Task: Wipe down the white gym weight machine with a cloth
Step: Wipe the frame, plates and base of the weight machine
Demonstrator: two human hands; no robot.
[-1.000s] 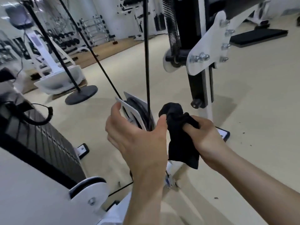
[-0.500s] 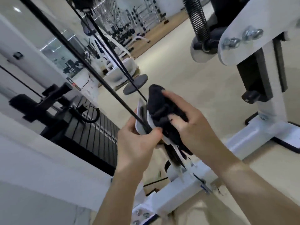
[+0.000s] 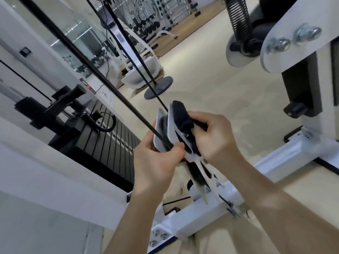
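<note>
Surroundings: weight stack (image 3: 110, 143) left; cable (image 3: 128, 106) crosses pulley bracket (image 3: 170, 129).
Bracket axis: tilted, upper-left to lower-right.
Left hand (image 3: 156, 162): grips bracket.
Right hand (image 3: 214, 136): clutches cloth (image 3: 181, 116) (against bracket).

Single head view, tilted, looking forward-down, close over hands (image 3: 185, 149) at pulley bracket (image 3: 169, 131).

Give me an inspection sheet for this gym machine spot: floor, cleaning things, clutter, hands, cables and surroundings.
Surface: beige floor under the white machine frame.
Job's things: black cloth pressed against the white pulley bracket.
Clutter: nothing seen.
Grippers: left hand grips the bracket's edge; right hand holds the cloth on it.
Cables: black cable runs into the pulley; coiled cord lies on the weight stack.
Surroundings: dumbbell rack and a round stand base behind.
</note>
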